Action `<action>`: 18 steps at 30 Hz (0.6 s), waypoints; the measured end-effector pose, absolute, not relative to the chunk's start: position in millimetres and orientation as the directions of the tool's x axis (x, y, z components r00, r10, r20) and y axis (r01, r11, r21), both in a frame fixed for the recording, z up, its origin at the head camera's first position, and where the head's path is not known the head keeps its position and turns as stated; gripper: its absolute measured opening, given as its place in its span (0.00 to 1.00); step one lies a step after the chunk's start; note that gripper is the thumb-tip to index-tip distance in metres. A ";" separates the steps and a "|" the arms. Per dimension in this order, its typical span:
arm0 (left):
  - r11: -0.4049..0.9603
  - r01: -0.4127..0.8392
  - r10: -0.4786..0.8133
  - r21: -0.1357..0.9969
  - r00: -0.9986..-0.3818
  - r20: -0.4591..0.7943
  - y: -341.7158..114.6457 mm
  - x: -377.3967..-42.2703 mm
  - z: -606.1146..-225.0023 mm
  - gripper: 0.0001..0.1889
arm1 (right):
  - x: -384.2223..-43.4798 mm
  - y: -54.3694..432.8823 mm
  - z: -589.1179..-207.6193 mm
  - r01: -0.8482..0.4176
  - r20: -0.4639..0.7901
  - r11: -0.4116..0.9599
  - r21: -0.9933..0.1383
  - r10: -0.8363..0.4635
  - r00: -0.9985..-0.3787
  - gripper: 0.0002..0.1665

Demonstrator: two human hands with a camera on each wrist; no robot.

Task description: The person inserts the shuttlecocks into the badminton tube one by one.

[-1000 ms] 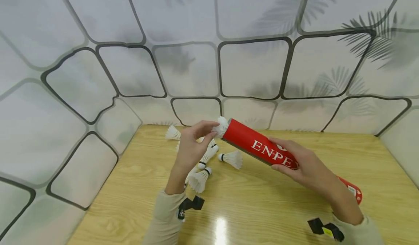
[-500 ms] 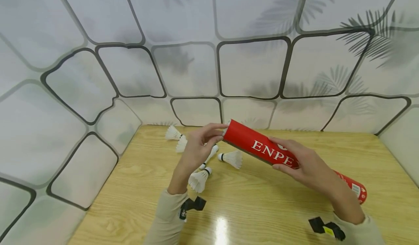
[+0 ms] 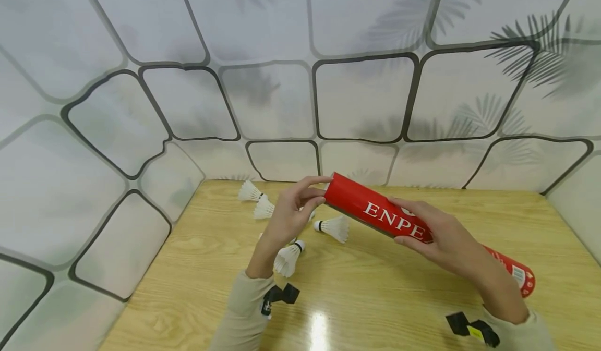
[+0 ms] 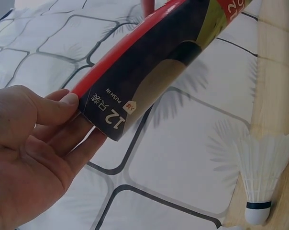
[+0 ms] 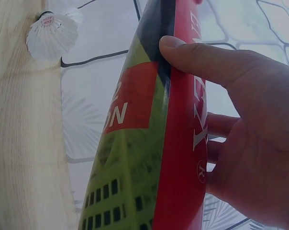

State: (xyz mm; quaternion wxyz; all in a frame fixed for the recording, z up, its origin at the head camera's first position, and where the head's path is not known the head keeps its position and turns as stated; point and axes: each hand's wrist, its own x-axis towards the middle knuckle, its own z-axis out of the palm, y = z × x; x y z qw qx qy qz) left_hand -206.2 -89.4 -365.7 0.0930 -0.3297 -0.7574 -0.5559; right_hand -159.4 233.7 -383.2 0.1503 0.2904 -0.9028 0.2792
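A long red ENPEX shuttlecock tube (image 3: pixel 371 205) is held tilted over the table, mouth up and to the left. My right hand (image 3: pixel 441 236) grips it round the middle, thumb along one side in the right wrist view. At the mouth, my left hand (image 3: pixel 292 213) has its thumb on the rim and the other fingers reaching into the opening, as the left wrist view shows. A sliver of white feathers (image 3: pixel 327 186) shows between those fingertips; the rest of that shuttlecock is hidden inside the tube.
Several white shuttlecocks lie on the wooden table (image 3: pixel 375 299): two at the far left (image 3: pixel 249 191), one right of the left hand (image 3: pixel 333 229), one near the left wrist (image 3: pixel 288 259). Others are partly covered by the left hand. A patterned wall (image 3: pixel 361 100) stands behind the table.
The shuttlecock at the mouth, pinched by its feathers a second ago, has slid into the tube. My left hand has followed it rightward; the tube has shifted slightly right.
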 end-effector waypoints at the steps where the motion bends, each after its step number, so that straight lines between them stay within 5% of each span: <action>1: 0.164 0.604 0.397 0.780 -0.764 0.508 -89.4 -206.2 -365.6 0.20 | -159.5 234.1 -383.1 -0.607 0.432 0.675 -0.420 -0.439 -0.788 0.49; 18: 0.136 0.644 0.387 0.753 -0.734 0.558 -90.8 -209.8 -372.0 0.14 | -154.0 270.5 -370.2 -0.487 0.420 0.724 -0.489 -0.294 -0.859 0.50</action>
